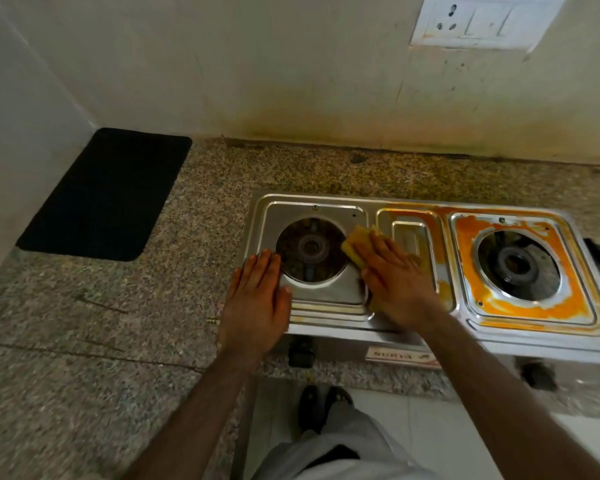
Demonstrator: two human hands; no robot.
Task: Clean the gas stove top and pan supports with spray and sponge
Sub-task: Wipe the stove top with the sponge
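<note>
Both hands lie flat with straight fingers: the left hand (257, 299) braces the stove (430, 336) at its 9 o'clock edge, and the right hand (392, 275) presses a yellow sponge (352, 245) onto the steel between the two burners. The left burner (310, 249) surround looks clean, while orange grime rings the right burner (518, 265) at 3 o'clock. No spray bottle or pan supports show. Pushing hard could slide the stove across the worktop (101, 341), or smear grime back onto cleaned metal.
</note>
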